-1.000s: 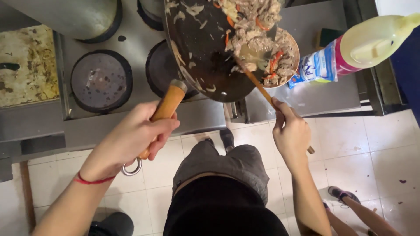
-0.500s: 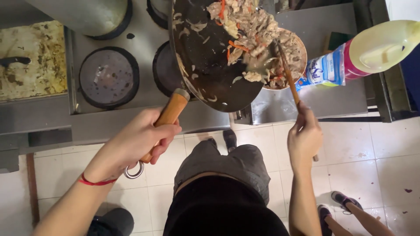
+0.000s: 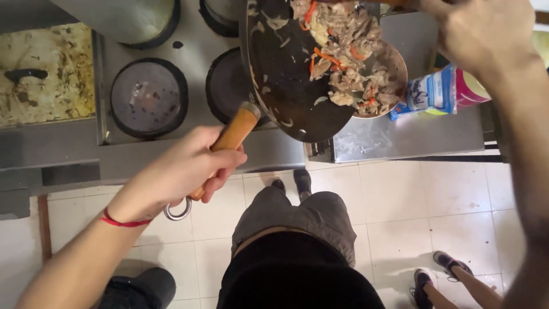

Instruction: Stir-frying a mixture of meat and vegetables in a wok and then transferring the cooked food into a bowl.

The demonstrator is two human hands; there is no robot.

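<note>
The left hand (image 3: 183,166) is closed tight around the orange handle (image 3: 229,143) of a big black wok (image 3: 286,74). A metal ring (image 3: 178,210) hangs at the end of the handle, just under the hand. A red string (image 3: 123,221) goes around the left wrist.

The wok is tipped up on its side, above the stove (image 3: 194,143). Inside the wok there is food (image 3: 343,51): pieces of meat, pale onion and little orange strips. The food sits at the right side of the wok, right over a round plate (image 3: 394,80). Some of it is already touching the plate.

The right hand (image 3: 486,34) is up high, to the right of the wok. I cannot tell if it is open or closed, or what it holds.

Left of the wok, the stove has round dark burners (image 3: 148,97). Right of the wok, past the plate, lies a blue and white bag (image 3: 429,94) on a shiny metal counter (image 3: 400,140).

Below the wok there is a white tile floor (image 3: 434,194). Another person's shoes (image 3: 434,272) stand there, far down and to the right.
</note>
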